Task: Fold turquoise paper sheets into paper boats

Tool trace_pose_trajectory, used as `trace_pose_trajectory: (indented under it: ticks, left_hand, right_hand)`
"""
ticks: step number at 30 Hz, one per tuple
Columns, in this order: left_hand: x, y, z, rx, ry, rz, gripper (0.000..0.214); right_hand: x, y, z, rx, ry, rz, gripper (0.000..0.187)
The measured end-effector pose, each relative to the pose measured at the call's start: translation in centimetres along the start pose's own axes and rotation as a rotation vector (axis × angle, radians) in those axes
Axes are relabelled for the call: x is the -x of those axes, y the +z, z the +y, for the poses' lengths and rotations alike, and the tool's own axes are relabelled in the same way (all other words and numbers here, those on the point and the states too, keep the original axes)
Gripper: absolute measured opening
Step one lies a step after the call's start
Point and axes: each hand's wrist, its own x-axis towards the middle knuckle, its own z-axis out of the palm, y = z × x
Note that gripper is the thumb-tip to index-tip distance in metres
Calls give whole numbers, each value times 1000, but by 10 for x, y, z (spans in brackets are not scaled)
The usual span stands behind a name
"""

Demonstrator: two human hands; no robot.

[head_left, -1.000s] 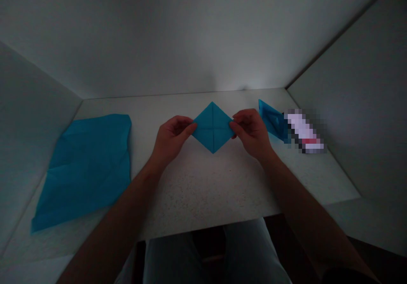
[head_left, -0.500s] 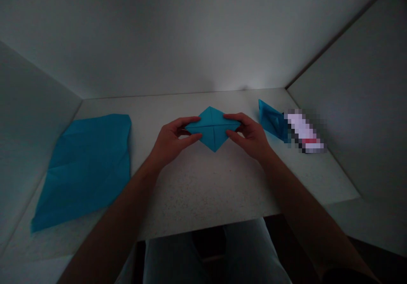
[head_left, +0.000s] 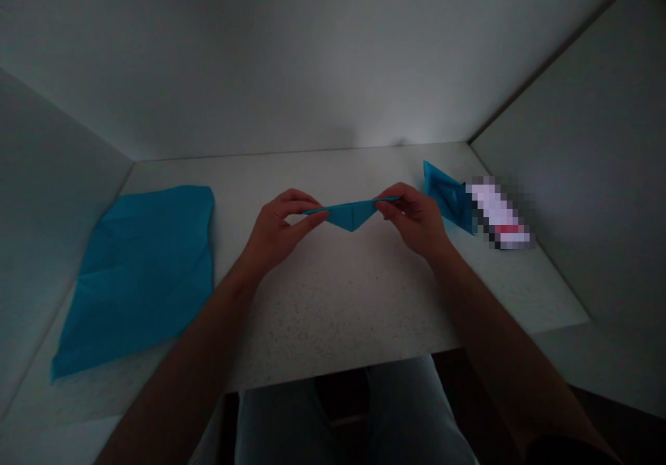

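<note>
A small folded piece of blue paper (head_left: 351,216) is held between my two hands over the middle of the table. It is folded nearly in half, with a straight edge along the top and a point facing down toward me; a crease runs down its middle. My left hand (head_left: 278,229) pinches its left corner between thumb and fingers. At the opposite corner, the thumb and fingers of my right hand (head_left: 416,218) are closed on the paper. The far side of the paper is hidden.
A large creased blue sheet (head_left: 143,271) lies at the left of the white table (head_left: 333,319). On the right a folded blue paper shape (head_left: 448,198) stands beside a pixelated phone-like object (head_left: 499,215). A white wall (head_left: 302,62) rises behind the table, with side walls left and right.
The paper has gone from an opened-out diamond to a folded triangle-like shape, its two halves brought together. Both hands keep hold of the side corners and have tilted slightly.
</note>
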Motion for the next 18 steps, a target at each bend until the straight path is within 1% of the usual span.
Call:
trace_pose_trajectory:
  ticks: [3,5,7,10,13,15,18]
  left_hand:
    - [0,-3,0,-1,-26,-62,26]
    - [0,-3,0,-17,-56,-62,28]
    - [1,-3,1,-26,-74,-48,27]
    - [3,-1,5,-54,-81,-54,23]
    - [4,1,9,-81,-84,-122,21]
    - [4,3,10,-103,-102,-169,21]
    - [4,7,7,-115,-137,-206,23]
  right_hand:
    - [0,0,0,-46,114,-13,25]
    - [-1,2,1,-86,155,-9,33]
    - [-1,4,1,-124,169,-9,37]
    - [0,7,-1,-133,168,-55,36]
    - [3,9,-3,-102,161,-101,33]
    - [4,10,-4,-110,152,-89,32]
    - [3,10,-5,-189,150,-77,31]
